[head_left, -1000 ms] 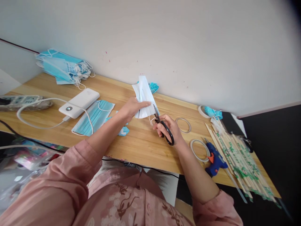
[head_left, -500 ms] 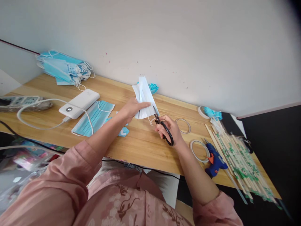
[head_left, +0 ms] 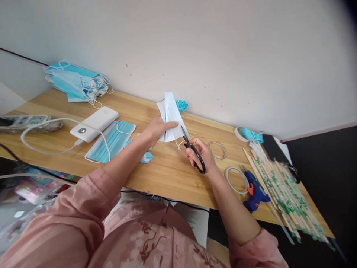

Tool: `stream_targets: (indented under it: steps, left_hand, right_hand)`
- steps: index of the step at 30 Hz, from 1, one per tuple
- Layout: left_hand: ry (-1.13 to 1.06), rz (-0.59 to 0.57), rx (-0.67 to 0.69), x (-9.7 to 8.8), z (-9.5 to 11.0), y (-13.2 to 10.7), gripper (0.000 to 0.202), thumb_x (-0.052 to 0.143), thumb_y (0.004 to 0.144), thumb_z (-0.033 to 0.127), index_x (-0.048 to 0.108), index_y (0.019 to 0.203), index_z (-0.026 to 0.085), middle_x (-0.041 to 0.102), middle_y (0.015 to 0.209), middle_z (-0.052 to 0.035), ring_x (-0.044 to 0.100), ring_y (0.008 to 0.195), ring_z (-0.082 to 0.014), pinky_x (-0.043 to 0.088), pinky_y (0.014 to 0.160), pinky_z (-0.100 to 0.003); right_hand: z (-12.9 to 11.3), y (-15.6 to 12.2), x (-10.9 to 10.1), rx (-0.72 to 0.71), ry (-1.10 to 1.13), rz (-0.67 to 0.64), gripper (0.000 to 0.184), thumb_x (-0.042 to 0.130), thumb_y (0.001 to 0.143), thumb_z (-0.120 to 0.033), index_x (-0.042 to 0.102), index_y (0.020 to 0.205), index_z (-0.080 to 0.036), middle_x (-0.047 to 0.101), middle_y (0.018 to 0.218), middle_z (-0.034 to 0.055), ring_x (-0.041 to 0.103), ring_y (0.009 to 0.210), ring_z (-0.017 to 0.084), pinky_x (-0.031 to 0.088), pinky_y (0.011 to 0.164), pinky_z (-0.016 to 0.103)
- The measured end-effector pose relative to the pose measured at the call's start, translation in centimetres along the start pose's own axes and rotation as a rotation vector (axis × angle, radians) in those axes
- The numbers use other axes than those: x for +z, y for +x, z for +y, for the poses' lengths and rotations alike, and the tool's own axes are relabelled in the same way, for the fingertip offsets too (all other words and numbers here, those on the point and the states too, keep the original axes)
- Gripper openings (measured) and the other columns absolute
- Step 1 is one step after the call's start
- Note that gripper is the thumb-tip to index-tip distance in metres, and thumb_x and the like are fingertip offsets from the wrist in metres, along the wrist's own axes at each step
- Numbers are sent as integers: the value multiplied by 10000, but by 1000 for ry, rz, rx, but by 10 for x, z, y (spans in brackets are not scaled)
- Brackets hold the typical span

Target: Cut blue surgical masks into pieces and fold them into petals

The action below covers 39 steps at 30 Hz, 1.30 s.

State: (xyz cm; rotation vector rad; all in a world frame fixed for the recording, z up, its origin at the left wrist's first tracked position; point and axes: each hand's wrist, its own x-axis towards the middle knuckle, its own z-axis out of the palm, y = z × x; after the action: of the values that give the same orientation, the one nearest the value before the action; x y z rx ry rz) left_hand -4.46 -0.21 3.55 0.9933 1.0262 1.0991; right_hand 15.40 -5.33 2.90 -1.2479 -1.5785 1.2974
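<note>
Above the middle of the wooden table point(head_left: 173, 178), my left hand point(head_left: 158, 130) grips a face mask point(head_left: 172, 111), its pale inner side up and its thumb lying across it. Black-handled scissors point(head_left: 196, 156) sit in my right hand point(head_left: 202, 152), the fingers through the loops. Their blades meet the mask's lower right edge, close to my left thumb. A white ear loop hangs below that edge. Small cut blue pieces point(head_left: 146, 157) lie by my left wrist, partly hidden by the forearm. Behind the held mask is a bunched blue piece point(head_left: 182, 106).
Left: a pile of masks point(head_left: 75, 80), a flat blue mask point(head_left: 111, 139), a white power bank point(head_left: 95, 124) with its cable, and a power strip point(head_left: 30, 122). Right: tape rolls point(head_left: 237, 180), a blue glue gun point(head_left: 255, 190) and wrapped wooden sticks point(head_left: 290, 197). A wall rises behind.
Hands, mask and scissors keep nearly the same position. Only a slight shift of the whole view shows.
</note>
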Motion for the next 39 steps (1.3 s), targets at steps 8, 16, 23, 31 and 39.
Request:
stream_targets:
  steps: [8, 16, 23, 31, 39]
  left_hand:
    - [11, 13, 2, 0, -1, 1, 366, 790, 679, 364, 709, 948, 130, 757, 1009, -120, 695, 862, -242, 538, 752, -333]
    - [10, 12, 3, -1, -1, 2, 381, 797, 678, 378, 716, 953, 128, 757, 990, -112, 691, 836, -230, 539, 752, -331]
    - [16, -4, 18, -4, -6, 4, 397, 803, 692, 405, 719, 971, 135, 754, 1015, -112, 685, 818, -211, 524, 727, -310]
    - [-7, 7, 8, -1, 0, 1, 419, 814, 666, 393, 709, 970, 125, 755, 1011, -112, 691, 850, -225, 539, 794, -338]
    - [1, 18, 8, 0, -1, 1, 449, 813, 657, 408, 702, 977, 114, 750, 1012, -120, 687, 871, -243, 533, 793, -355]
  right_hand:
    - [1, -1, 0, -4, 4, -6, 338, 718, 736, -464, 522, 856, -217, 548, 493, -81, 403, 325, 56, 282, 354, 192]
    - [1, -1, 0, 1, -15, 5, 320, 708, 734, -454, 520, 851, -223, 542, 491, -84, 400, 328, 60, 281, 343, 197]
    - [-4, -3, 2, 3, -5, 18, 291, 706, 730, -434, 526, 829, -228, 525, 477, -87, 387, 330, 61, 285, 344, 205]
    - [2, -2, 0, 6, -10, 13, 323, 707, 749, -459, 532, 863, -213, 517, 479, -86, 392, 325, 60, 277, 330, 192]
    - [4, -2, 0, -10, -45, 25, 351, 700, 769, -488, 523, 875, -205, 515, 496, -98, 420, 326, 49, 336, 331, 168]
